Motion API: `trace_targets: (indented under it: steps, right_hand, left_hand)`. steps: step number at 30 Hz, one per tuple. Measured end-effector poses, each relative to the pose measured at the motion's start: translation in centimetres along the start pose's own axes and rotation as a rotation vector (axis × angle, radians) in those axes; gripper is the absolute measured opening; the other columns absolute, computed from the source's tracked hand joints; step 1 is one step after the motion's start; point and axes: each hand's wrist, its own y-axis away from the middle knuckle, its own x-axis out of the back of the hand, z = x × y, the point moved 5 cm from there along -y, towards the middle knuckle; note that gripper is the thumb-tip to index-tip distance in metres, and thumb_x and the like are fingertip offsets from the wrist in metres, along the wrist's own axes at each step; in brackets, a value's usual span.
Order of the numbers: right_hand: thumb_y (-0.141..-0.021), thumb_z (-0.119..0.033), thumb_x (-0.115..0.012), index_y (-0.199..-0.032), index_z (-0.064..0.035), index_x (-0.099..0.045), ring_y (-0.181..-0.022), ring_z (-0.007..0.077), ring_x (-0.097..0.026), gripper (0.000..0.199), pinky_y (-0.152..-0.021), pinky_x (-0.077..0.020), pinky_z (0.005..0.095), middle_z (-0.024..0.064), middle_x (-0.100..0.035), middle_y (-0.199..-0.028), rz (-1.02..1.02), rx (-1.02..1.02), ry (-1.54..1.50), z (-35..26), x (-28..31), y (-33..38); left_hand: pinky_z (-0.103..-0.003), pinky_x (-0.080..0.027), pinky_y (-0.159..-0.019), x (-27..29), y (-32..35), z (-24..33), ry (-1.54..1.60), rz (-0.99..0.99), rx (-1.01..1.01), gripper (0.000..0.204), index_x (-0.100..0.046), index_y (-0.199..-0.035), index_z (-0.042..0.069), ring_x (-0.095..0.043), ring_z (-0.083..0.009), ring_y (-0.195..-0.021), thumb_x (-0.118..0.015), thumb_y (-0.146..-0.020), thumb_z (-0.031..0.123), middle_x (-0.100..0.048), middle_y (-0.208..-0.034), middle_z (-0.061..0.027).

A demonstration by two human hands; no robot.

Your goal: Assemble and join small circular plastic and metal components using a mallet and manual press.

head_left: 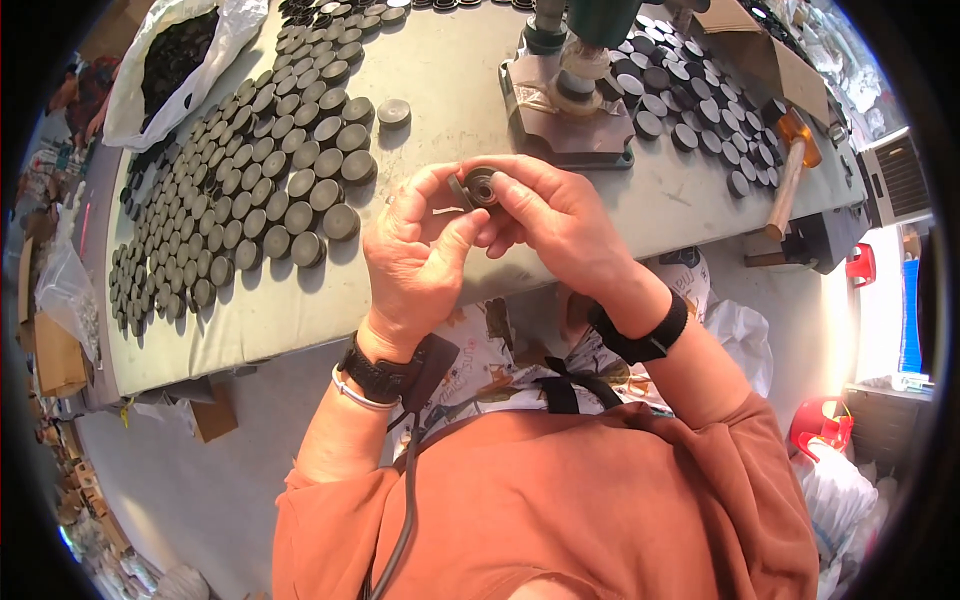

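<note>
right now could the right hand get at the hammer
Probably yes: nothing seems to stand between the right hand and the hammer, though that hand is holding a dark round part.

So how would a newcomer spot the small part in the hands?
Over the near edge of the pale table, the left hand and right hand meet. They hold a small dark round part. Unlike the discs lying on the table, it is held up, showing concentric rings.
</note>
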Motion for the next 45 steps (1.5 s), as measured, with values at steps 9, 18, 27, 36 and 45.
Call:
trace_targets:
  steps: [9, 18, 27, 36, 45]
  right_hand:
    - [-0.099, -0.015, -0.04, -0.112, 0.0052, -0.056, -0.068, 0.0127, -0.062, 0.029, -0.061, -0.0544, 0.0256, 0.0112, -0.065, -0.089, 0.083, -0.129, -0.374, 1.3, 0.9, 0.2]
    - [-0.099, -0.018, -0.042, -0.104, 0.0041, -0.058, -0.064, 0.0124, -0.063, 0.028, -0.058, -0.0541, 0.0252, 0.0098, -0.066, -0.087, 0.116, -0.131, -0.346, 1.2, 1.1, 0.1]
    - [-0.098, -0.021, -0.046, -0.1, 0.0029, -0.058, -0.062, 0.0117, -0.062, 0.027, -0.052, -0.0525, 0.0233, 0.0088, -0.066, -0.086, 0.132, -0.181, -0.347, 1.4, 1.3, 0.3]
    - [-0.099, -0.021, -0.043, -0.103, 0.0036, -0.058, -0.065, 0.0125, -0.063, 0.029, -0.054, -0.0528, 0.0232, 0.0102, -0.065, -0.09, 0.125, -0.193, -0.381, 1.6, 1.2, 0.5]
    - [-0.099, -0.019, -0.04, -0.109, 0.0034, -0.055, -0.062, 0.014, -0.063, 0.029, -0.052, -0.0527, 0.0242, 0.0143, -0.066, -0.087, 0.105, -0.273, -0.401, 1.8, 1.0, 0.6]
  left_hand:
    - [-0.029, -0.051, -0.09, 0.7, 0.1, -1.7, 0.42, -0.037, 0.327, 0.034, -0.049, -0.124, -0.003, -0.061, -0.0189, -0.1, -0.055, -0.091, 0.005, -0.058, -0.116, -0.0159]
    - [-0.032, -0.052, -0.09, 0.6, -0.1, -1.9, 0.613, -0.053, 0.389, 0.033, -0.049, -0.123, -0.003, -0.062, -0.0221, -0.1, -0.054, -0.092, 0.005, -0.059, -0.116, -0.017]
    - [-0.029, -0.055, -0.086, 0.8, -0.1, -2.2, 0.665, -0.057, 0.44, 0.038, -0.043, -0.128, -0.003, -0.063, -0.0235, -0.101, -0.052, -0.093, 0.008, -0.058, -0.117, -0.0183]
    - [-0.029, -0.055, -0.085, 0.7, -0.2, -2.3, 0.622, -0.067, 0.382, 0.036, -0.045, -0.127, -0.003, -0.064, -0.0225, -0.098, -0.052, -0.093, 0.006, -0.058, -0.117, -0.0188]
    - [-0.031, -0.057, -0.078, 0.7, 0.0, -2.5, 0.58, -0.034, 0.409, 0.031, -0.05, -0.121, -0.003, -0.065, -0.0225, -0.093, -0.054, -0.091, 0.003, -0.061, -0.11, -0.0166]
